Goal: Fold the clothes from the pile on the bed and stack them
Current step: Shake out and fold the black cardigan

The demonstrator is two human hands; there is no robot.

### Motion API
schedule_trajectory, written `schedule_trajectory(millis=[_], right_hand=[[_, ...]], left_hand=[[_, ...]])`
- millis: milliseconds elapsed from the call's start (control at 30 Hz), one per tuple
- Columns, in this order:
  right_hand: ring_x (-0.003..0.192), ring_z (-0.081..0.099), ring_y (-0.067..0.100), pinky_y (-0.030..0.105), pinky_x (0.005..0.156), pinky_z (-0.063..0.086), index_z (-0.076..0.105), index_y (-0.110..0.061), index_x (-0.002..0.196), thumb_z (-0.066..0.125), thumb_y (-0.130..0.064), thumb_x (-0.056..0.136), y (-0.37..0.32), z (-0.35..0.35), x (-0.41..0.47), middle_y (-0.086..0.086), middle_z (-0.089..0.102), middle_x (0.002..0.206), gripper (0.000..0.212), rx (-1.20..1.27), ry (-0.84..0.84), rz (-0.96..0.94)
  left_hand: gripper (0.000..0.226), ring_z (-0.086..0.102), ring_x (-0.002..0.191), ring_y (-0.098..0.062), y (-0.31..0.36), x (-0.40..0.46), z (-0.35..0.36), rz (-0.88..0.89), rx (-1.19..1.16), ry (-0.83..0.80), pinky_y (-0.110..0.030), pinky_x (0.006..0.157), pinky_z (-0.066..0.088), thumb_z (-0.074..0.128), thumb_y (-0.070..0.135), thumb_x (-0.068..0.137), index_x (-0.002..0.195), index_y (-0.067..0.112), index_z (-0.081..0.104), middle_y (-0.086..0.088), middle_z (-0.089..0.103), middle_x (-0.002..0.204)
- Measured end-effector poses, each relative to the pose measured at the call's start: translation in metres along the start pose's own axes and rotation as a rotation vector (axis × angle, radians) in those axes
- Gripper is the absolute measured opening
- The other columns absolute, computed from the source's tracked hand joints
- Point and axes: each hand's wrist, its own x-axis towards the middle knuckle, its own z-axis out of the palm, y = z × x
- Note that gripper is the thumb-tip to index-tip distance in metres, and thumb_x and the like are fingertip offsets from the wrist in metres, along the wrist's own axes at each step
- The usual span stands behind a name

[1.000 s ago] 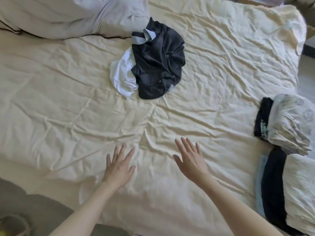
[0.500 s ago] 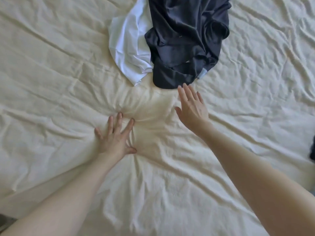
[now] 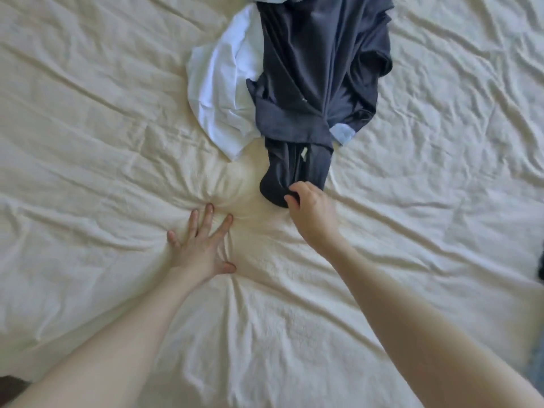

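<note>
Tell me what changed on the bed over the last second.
The right hand reached forward to the pile, gripped the near end of the dark garment and is drawing it toward the person, stretching it out. The left hand came down and presses flat on the sheet, fingers spread. The white garment stayed put under the dark one.

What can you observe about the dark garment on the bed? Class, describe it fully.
The dark garment is navy, of smooth, slightly shiny cloth, crumpled and unfolded. It lies on the cream sheet, overlapping a white garment, with pale blue cloth showing at its edge. Its near end is drawn into a narrow bunch, which the right hand grips.
</note>
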Motion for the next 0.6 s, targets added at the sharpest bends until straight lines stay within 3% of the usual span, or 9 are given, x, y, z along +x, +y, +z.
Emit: schedule_trajectory(millis=[133,233,333,433,533,600], right_hand=[[0.081,0.060,0.026,0.034,0.070,0.045,0.065,-0.003,0.099,0.058,-0.012,0.091,-0.007,-0.023,-0.067,0.009,0.066,0.091,0.014,0.121,-0.027,-0.001],[0.077,0.058,0.022,0.030,0.064,0.043,0.066,-0.006,0.096,0.061,-0.011,0.089,-0.014,-0.045,-0.117,0.006,0.065,0.085,0.010,0.145,-0.026,0.001],[0.075,0.057,0.025,0.028,0.064,0.038,0.068,-0.006,0.100,0.061,-0.009,0.088,-0.024,-0.071,-0.170,0.007,0.063,0.082,0.014,0.141,-0.019,0.038],[0.073,0.059,0.030,0.030,0.072,0.040,0.070,-0.004,0.094,0.067,0.000,0.081,-0.035,-0.098,-0.218,0.008,0.063,0.078,0.013,0.098,0.016,0.022],[0.067,0.061,0.030,0.041,0.083,0.043,0.070,-0.006,0.084,0.073,0.006,0.074,-0.044,-0.128,-0.261,0.005,0.063,0.073,0.016,0.033,0.089,-0.023],[0.069,0.062,0.029,0.037,0.079,0.041,0.070,-0.007,0.085,0.073,0.006,0.073,-0.047,-0.149,-0.287,0.004,0.063,0.076,0.017,0.025,0.107,-0.046]], left_hand=[[0.087,-0.009,0.145,-0.024,0.003,-0.015,-0.025,0.005,-0.126,-0.058,-0.057,0.112,0.015,0.061,0.050,0.082,0.148,0.041,0.005,0.000,-0.017,0.157],[0.064,0.012,0.145,-0.023,0.017,-0.055,-0.029,0.063,-0.361,0.043,-0.035,0.116,0.019,0.054,0.029,0.093,0.149,0.024,0.023,-0.008,0.008,0.159],[0.051,0.023,0.142,-0.019,0.040,-0.121,-0.026,0.139,-0.595,0.213,-0.029,0.112,0.021,0.047,0.019,0.097,0.146,0.018,0.033,-0.005,0.026,0.153],[0.045,0.027,0.139,-0.016,0.064,-0.177,-0.026,0.208,-0.651,0.308,-0.028,0.110,0.024,0.042,0.017,0.099,0.143,0.021,0.037,-0.001,0.031,0.150],[0.043,0.028,0.139,-0.015,0.086,-0.215,-0.032,0.308,-0.625,0.361,-0.024,0.109,0.023,0.043,0.017,0.099,0.142,0.021,0.040,0.000,0.031,0.150],[0.042,0.030,0.137,-0.015,0.101,-0.231,-0.040,0.345,-0.637,0.393,-0.023,0.108,0.024,0.045,0.020,0.099,0.140,0.021,0.043,-0.001,0.033,0.150]])
